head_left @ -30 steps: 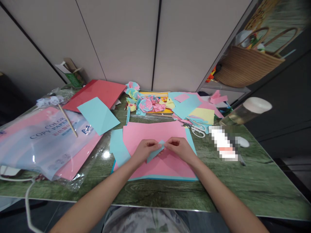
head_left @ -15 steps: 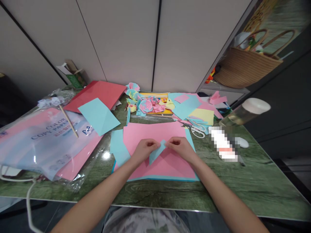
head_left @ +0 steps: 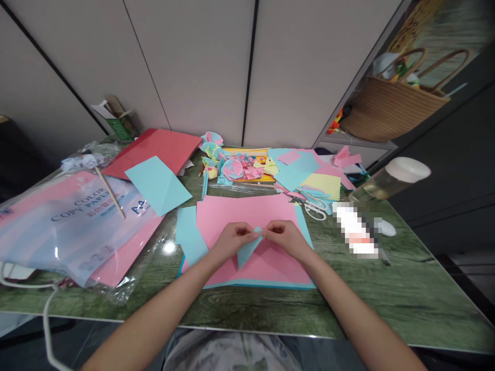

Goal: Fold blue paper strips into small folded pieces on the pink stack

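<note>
A small folded piece of light blue paper (head_left: 247,252) hangs between my hands, its narrow point turned down and toward me. My left hand (head_left: 235,238) pinches its upper end from the left. From the right, my right hand (head_left: 284,236) pinches the same upper end, the fingertips of both hands almost meeting. Just beneath lies a pink sheet (head_left: 228,208) on top of blue sheets. A light blue sheet (head_left: 189,234) sticks out at the left of this stack.
White-handled scissors (head_left: 315,208) lie right of the stack. Paper flowers (head_left: 234,169) and cut papers (head_left: 296,172) cover the back. At left are a copy paper pack (head_left: 88,226), a blue sheet (head_left: 158,185) and a red folder (head_left: 150,149). A lidded bottle (head_left: 381,180) stands at right.
My fingertips have come closer together at the top of the folded blue paper. Its lower point has dipped slightly. The things around are unchanged.
</note>
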